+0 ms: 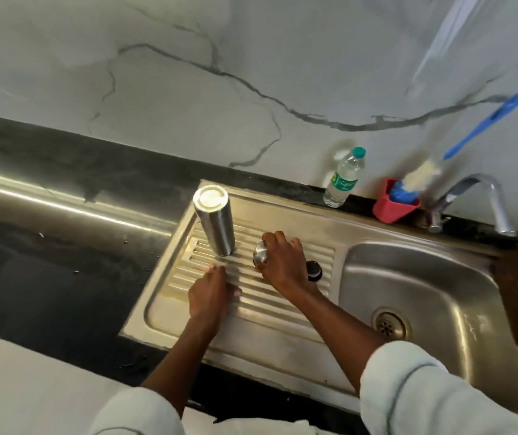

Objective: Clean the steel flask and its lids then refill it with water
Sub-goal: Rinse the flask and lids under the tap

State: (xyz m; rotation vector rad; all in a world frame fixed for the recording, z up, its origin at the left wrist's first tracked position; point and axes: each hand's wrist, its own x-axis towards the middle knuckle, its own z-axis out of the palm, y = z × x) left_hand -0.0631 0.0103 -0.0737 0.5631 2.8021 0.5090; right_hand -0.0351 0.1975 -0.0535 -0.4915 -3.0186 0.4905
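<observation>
The steel flask (pixel 215 222) stands upside down on the ribbed drainboard (pixel 282 309), at its far left corner. To its right, my right hand (pixel 282 262) grips a domed steel lid (pixel 260 253) that sits on the ribs. A black inner lid (pixel 314 270) lies just right of that hand, partly hidden by it. My left hand (pixel 210 293) rests on the drainboard in front of the flask, fingers relaxed and holding nothing.
The sink basin (pixel 433 277) with its drain (pixel 391 324) lies to the right, and a chrome tap (pixel 483 202) stands behind it. A plastic water bottle (pixel 344 178) and a red holder (pixel 394 205) with a blue-handled brush (pixel 483 125) stand at the wall. Black countertop (pixel 47 277) stretches left.
</observation>
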